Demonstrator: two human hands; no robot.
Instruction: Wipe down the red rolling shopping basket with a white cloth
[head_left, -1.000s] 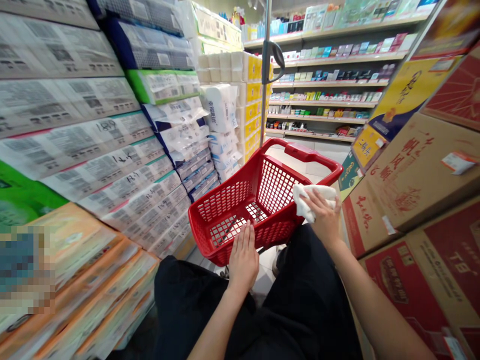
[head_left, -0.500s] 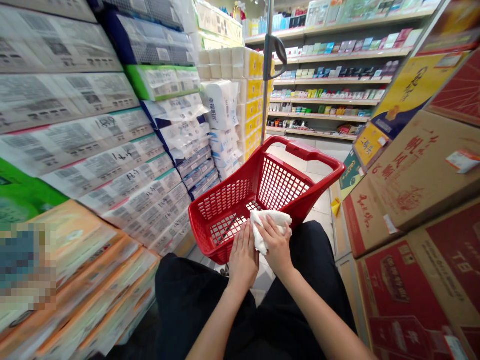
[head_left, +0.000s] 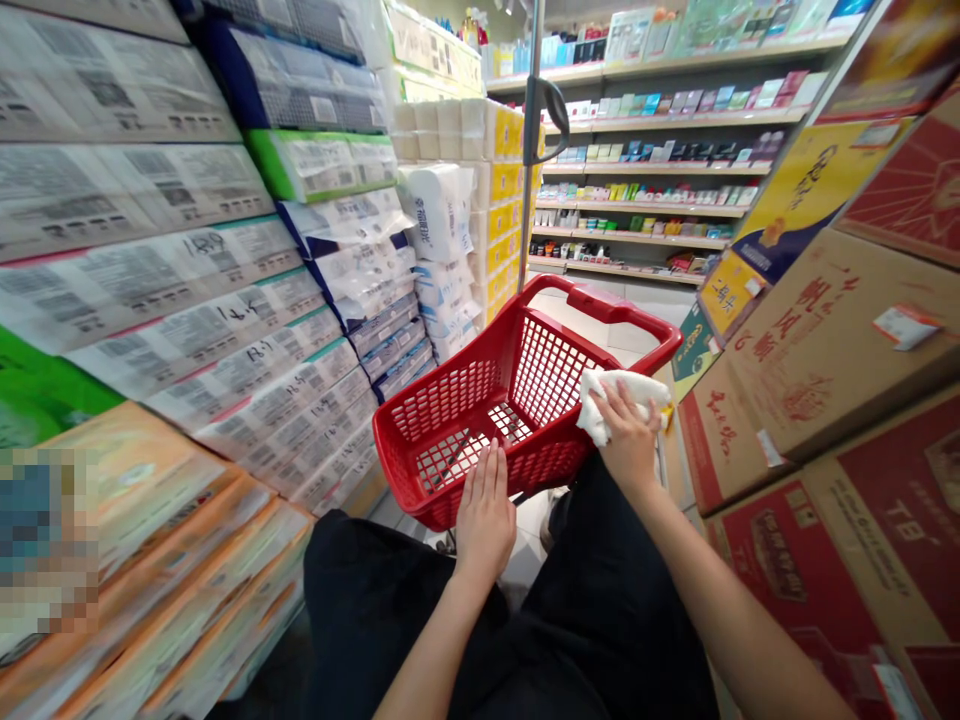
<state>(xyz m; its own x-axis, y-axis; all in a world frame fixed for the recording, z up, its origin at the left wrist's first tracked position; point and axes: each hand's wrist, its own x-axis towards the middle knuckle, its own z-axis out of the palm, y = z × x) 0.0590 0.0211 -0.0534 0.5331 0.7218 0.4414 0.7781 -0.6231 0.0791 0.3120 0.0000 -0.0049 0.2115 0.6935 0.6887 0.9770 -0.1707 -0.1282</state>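
So from the head cam: the red plastic basket (head_left: 551, 462) sits right in front of the person's knees, rim up, at an angle. It's glossy, with square grid holes in its walls and base, and a chunky looped handle (head_left: 637, 320) at the far right end. What's carrying it underneath is mostly hidden. Hands: the left hand (head_left: 486, 515) is flat, fingers straight and together, resting on the near rim but not gripping. The right hand (head_left: 630, 435) has its fingers loosely bent over a crumpled white cloth (head_left: 592, 415), pressed on the same rim further right.

Pale tile floor (head_left: 525, 545) shows below, by dark trousers (head_left: 622, 590). It's a tight shop aisle: wrapped paper packs (head_left: 247, 350) piled left, cardboard boxes (head_left: 814, 350) right, stocked shelves (head_left: 660, 120) behind a metal pole (head_left: 533, 120).
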